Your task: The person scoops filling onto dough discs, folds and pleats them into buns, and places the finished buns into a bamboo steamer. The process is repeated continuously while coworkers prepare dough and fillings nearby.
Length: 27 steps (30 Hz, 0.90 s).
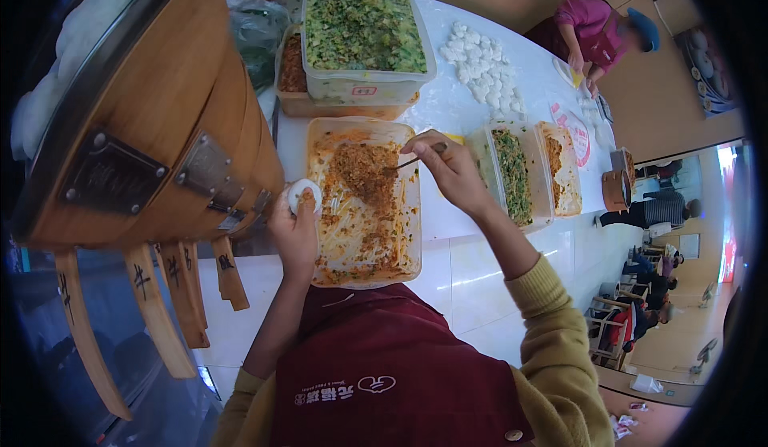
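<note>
My left hand holds a small round white dough wrapper, with the thumb pressed on its middle. It is beside the left rim of a clear plastic tub. Brown minced filling is heaped in the tub's far half, and smears and crumbs cover the nearer part. Over the tub's right edge, my right hand grips a thin filling spatula. Its tip is down in the filling, so the end is hidden.
Stacked wooden steamers with hanging wooden tags rise close on the left. A tub of chopped greens sits on another tub. Dough pieces, a greens tub and a co-worker are to the right.
</note>
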### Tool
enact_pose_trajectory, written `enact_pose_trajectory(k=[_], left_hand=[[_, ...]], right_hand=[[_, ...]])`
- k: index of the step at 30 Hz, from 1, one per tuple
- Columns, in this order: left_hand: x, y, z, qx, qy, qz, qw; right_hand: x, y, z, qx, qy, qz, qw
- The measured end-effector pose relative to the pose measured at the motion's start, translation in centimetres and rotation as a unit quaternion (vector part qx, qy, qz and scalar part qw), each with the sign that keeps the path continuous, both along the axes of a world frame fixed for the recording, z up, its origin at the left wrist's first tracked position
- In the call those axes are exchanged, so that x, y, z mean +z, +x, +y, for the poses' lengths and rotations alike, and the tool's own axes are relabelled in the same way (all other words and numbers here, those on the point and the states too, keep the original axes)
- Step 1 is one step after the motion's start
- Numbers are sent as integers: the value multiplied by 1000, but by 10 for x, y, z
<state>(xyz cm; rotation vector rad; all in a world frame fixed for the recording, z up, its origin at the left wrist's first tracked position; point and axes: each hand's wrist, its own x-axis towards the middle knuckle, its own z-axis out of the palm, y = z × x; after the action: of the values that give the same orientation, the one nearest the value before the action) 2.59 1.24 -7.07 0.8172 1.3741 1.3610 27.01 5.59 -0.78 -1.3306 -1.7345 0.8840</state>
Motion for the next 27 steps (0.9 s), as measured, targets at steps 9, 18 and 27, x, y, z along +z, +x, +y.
enact_pose_trajectory(k=[9,18,27], left_hand=[[2,-2,-2,-5,29,33,999],[4,-1,-4,-10,23,41,999],[4,-2,0,-9,-17,54,998]], right_hand=[[9,-62,36,-86,-47,377,921],[-17,-71,37,1,-88,358,930],[-14,-80,37,34,-79,358,930]])
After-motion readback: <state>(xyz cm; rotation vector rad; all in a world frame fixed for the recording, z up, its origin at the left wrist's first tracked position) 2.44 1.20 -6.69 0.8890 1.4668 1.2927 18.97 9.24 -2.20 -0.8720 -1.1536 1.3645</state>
